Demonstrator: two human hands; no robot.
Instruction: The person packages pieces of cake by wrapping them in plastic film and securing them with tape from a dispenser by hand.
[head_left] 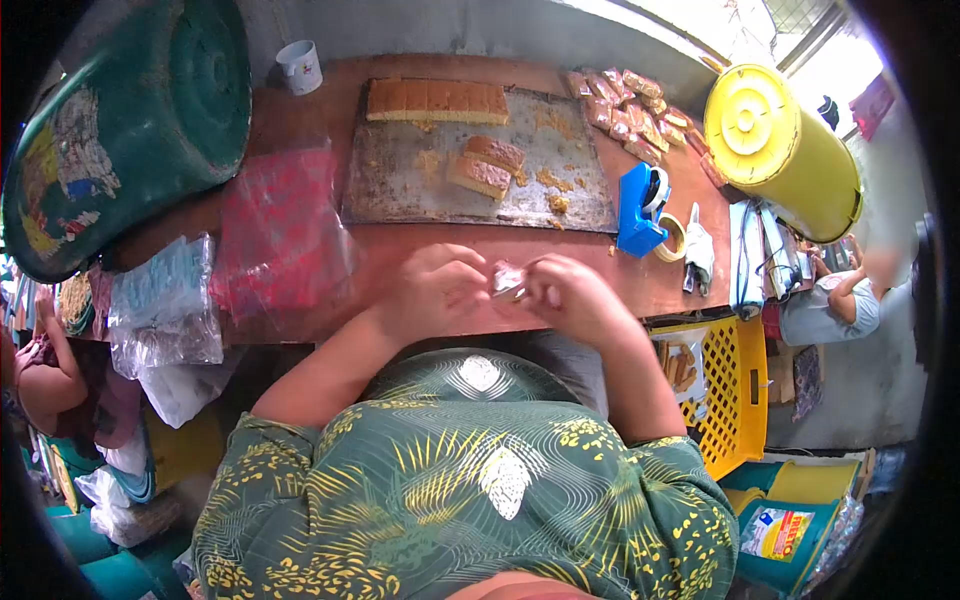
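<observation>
My left hand is at the table's front edge with its fingers curled, close to a small clear wrapper. My right hand pinches the other side of that wrapper. Whether the left fingers grip it is hard to make out. Beyond my hands lies a metal tray with a row of sliced cake along its back and two separate pieces nearer its middle. Crumbs are scattered on the tray. Several wrapped pieces are piled to the right of it.
A blue tape dispenser and a tape roll stand right of the tray. Red plastic and clear bags lie left. A green drum, white cup, yellow bucket and yellow crate surround the table. People are at both sides.
</observation>
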